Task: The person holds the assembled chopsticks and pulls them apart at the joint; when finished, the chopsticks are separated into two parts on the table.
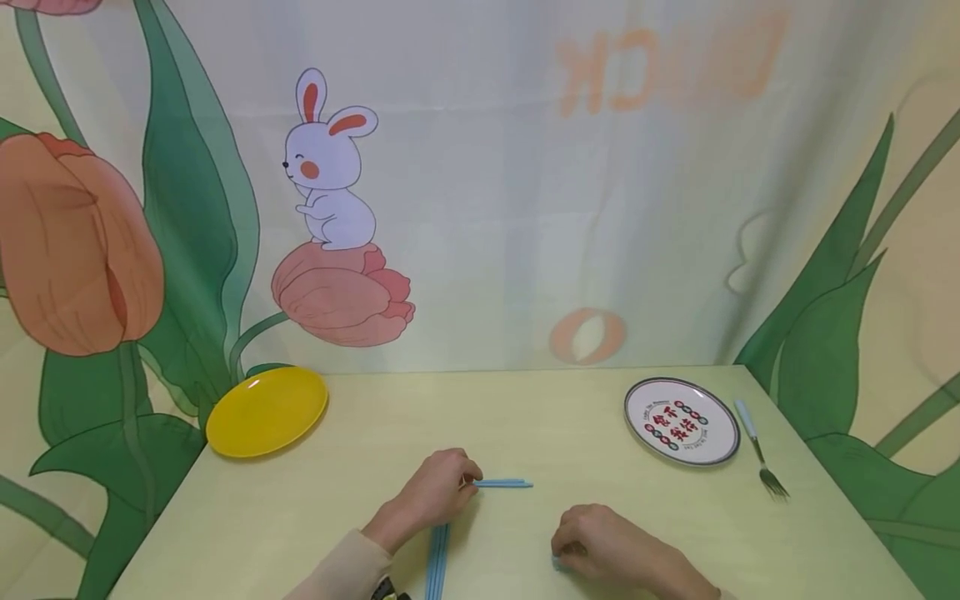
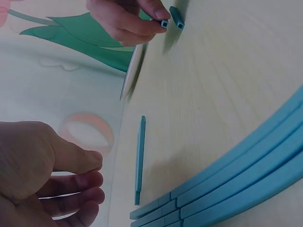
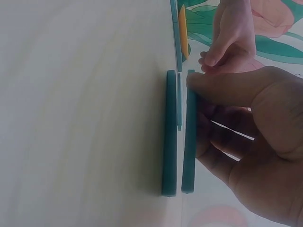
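Observation:
My left hand [image 1: 442, 483] hovers just left of two short blue sticks [image 1: 504, 483] lying crosswise on the table. Its fingers are loosely bent with nothing between them in the left wrist view. Several long blue sticks [image 1: 437, 562] lie side by side below that hand, running toward me, with joints across them near the far end. Further right, my right hand [image 1: 603, 542] pinches a short blue stick [image 3: 189, 137] between thumb and fingers, slightly above the table. Parallel to it, another short blue stick [image 3: 169, 137] rests on the tabletop. The ends facing the left wrist camera look square and hollow.
A yellow plate [image 1: 270, 412] is at the back left of the table. Toward the back right stands a white plate [image 1: 720, 446] with red lettering and a dark rim, and a fork [image 1: 757, 446] beside it. A printed curtain [image 1: 480, 208] hangs behind the table.

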The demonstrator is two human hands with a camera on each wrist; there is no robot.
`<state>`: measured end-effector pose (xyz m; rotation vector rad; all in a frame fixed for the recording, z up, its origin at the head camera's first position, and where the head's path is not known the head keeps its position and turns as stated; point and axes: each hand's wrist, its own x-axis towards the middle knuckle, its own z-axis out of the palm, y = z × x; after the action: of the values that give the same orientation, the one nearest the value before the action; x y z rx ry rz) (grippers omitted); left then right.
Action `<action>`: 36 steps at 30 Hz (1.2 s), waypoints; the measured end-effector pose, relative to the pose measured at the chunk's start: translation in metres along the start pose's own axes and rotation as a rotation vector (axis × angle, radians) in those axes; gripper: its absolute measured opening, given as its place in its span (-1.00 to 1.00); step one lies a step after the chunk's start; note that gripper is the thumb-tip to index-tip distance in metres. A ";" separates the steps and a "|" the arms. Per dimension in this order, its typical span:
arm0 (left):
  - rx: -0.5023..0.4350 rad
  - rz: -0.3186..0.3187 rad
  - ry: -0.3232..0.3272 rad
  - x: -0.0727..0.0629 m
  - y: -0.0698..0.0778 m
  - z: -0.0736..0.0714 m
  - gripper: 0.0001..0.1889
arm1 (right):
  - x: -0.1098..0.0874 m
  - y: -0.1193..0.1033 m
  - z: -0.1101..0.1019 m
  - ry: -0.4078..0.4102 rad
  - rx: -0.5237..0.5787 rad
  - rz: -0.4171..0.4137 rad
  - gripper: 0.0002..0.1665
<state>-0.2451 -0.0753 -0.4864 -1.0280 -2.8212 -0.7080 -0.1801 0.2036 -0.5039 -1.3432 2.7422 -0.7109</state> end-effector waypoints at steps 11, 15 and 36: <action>-0.024 -0.073 0.008 -0.027 0.010 -0.009 -0.91 | 0.000 -0.001 0.000 -0.056 0.023 0.037 -0.90; -0.066 -0.119 0.008 -0.039 0.014 -0.012 -0.89 | 0.000 -0.002 0.000 -0.066 0.023 0.050 -0.89; -0.207 -0.567 -0.135 -0.091 0.020 0.000 -0.86 | 0.002 0.002 -0.001 -0.114 0.050 0.142 -0.92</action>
<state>-0.1618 -0.1157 -0.4970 -0.2765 -3.2369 -1.0212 -0.1832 0.2042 -0.5034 -1.1295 2.6783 -0.6665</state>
